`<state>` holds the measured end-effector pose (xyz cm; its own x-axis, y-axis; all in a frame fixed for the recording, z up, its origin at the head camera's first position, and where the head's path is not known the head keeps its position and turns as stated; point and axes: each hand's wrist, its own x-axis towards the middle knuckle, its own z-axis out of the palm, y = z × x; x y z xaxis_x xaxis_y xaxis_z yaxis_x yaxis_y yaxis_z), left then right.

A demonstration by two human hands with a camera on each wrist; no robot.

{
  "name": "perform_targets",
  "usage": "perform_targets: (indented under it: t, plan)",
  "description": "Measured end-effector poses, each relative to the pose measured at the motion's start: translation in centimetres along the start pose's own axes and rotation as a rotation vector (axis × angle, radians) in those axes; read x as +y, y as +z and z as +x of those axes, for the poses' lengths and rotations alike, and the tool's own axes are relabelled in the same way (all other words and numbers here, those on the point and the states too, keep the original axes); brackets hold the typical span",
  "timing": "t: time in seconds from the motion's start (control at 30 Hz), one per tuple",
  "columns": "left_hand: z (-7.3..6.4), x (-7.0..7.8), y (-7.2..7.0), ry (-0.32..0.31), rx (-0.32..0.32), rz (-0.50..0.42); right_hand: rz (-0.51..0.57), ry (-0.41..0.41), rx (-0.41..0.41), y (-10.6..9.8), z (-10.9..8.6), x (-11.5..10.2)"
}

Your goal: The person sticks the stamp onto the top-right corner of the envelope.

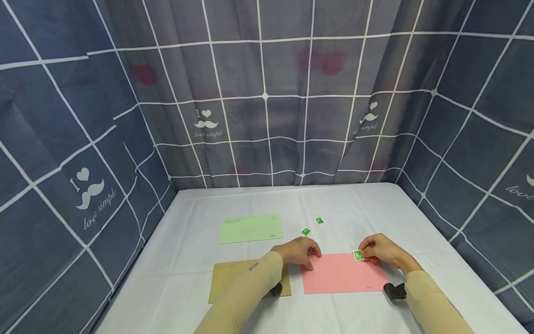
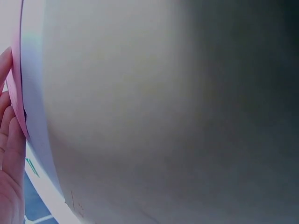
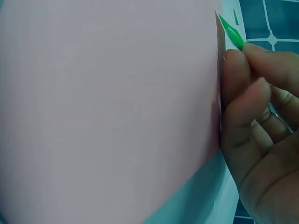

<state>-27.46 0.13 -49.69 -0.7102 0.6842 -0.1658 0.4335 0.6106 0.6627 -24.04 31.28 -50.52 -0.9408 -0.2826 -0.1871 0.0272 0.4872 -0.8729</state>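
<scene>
A pink envelope [image 1: 342,278] lies on the white table in front of me. At its upper left corner my left hand [image 1: 297,251] rests, with fingers and thumb touching the paper. Near the upper right corner, my right hand [image 1: 381,250] pinches a green stamp [image 1: 358,255] with a white border. In the right wrist view the stamp [image 3: 233,33] is seen nearly edge-on at the fingertips, close to the envelope's edge. Whether its underside touches the paper cannot be told. Only part of the left hand [image 2: 11,158] shows in the left wrist view, beside the pink edge.
Two more green stamps, one nearer [image 1: 306,231] and one farther [image 1: 319,220], lie beyond the left hand. A light green envelope [image 1: 251,229] sits at the back left. My left forearm crosses above a brown envelope [image 1: 225,280]. Dark checked curtains [image 1: 283,116] surround the table.
</scene>
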Motion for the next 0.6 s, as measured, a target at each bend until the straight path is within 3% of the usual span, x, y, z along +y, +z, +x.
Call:
perform_targets:
  t: [0.6]
  plan:
    - [-0.60,0.60,-0.08,-0.017,-0.001,0.007,-0.041,-0.049,0.012,0.28,0.06,0.38]
